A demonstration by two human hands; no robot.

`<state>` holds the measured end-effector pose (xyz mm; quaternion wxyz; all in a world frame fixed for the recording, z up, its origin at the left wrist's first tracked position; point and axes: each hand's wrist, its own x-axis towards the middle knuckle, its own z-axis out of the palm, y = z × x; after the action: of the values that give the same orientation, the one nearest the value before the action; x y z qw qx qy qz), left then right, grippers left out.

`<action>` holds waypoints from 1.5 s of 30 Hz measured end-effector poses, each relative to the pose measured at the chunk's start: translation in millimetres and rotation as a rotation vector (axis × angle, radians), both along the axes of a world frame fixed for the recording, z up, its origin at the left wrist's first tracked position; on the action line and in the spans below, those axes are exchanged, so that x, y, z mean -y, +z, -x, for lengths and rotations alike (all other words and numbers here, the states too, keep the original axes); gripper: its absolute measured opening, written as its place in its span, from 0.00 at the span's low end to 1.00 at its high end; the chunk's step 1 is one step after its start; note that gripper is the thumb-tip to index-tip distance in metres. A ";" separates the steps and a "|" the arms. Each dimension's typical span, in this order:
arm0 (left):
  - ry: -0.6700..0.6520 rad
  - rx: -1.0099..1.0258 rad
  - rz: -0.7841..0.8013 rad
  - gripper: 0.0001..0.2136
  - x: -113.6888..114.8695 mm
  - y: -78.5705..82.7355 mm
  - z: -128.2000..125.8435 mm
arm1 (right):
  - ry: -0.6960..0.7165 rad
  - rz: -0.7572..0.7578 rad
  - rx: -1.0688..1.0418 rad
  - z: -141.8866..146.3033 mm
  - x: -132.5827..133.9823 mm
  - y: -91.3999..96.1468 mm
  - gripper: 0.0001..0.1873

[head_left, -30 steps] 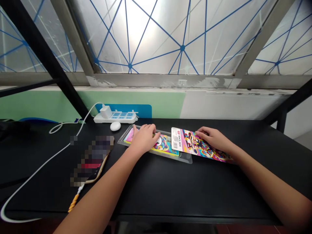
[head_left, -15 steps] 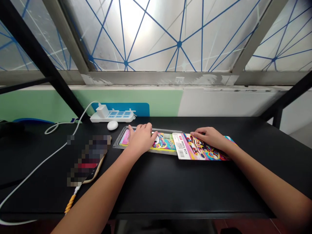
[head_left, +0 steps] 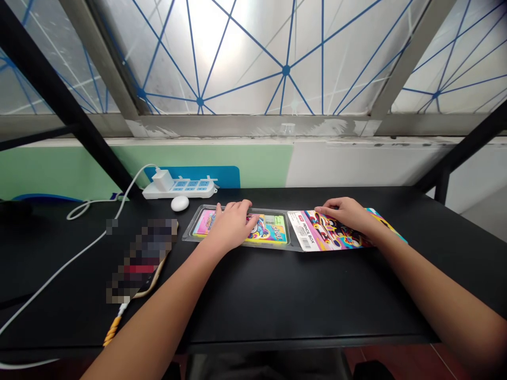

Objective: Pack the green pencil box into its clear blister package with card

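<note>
A colourful pencil box [head_left: 276,230] lies in a clear plastic tray [head_left: 293,243] on the black desk. My left hand [head_left: 231,226] rests over its middle, fingers spread and pressing on it, hiding part of the printed face. To the right lies the bright backing card [head_left: 325,236], whose white end strip reads "PENCIL BOX" above a barcode. My right hand [head_left: 345,213] grips this card near its far edge, thumb side toward the tray. The card's white end overlaps the tray's right rim.
A phone [head_left: 148,258], its screen blurred out, lies left of my forearm with a charging cable plugged in. Behind it are a small white rounded case [head_left: 179,203] and a white power strip [head_left: 182,188] against the wall. Black frame bars slope at both sides.
The card has slid right with my right hand, uncovering the right end of the pencil box and most of the tray there. My left hand stays on the box.
</note>
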<state>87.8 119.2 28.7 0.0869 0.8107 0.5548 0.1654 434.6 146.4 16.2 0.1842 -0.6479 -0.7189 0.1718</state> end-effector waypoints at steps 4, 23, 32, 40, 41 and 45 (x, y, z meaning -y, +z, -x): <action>-0.016 -0.001 -0.001 0.15 -1.3 -1.0 1.0 | -0.014 0.006 -0.014 -2.8 0.2 1.9 0.24; -0.143 0.175 0.020 0.14 23.9 -2.7 -28.3 | -0.070 -0.036 -0.020 34.6 13.4 -2.4 0.29; -0.156 0.069 -0.040 0.17 24.9 -7.3 -28.3 | -0.047 0.036 0.051 23.7 12.3 -0.4 0.27; -0.145 0.115 0.003 0.16 38.1 -3.1 -45.0 | -0.006 -0.076 0.009 50.6 22.3 -0.7 0.26; -0.145 0.144 0.012 0.16 40.0 -1.7 -47.8 | -0.007 -0.072 0.002 52.4 22.5 -1.2 0.25; -0.143 0.301 0.065 0.16 46.2 3.9 -57.5 | -0.008 -0.051 -0.022 61.2 24.1 -1.7 0.25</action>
<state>145.3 73.1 32.7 0.2068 0.8109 0.4816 0.2604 373.4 122.3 14.6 0.2095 -0.6440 -0.7182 0.1598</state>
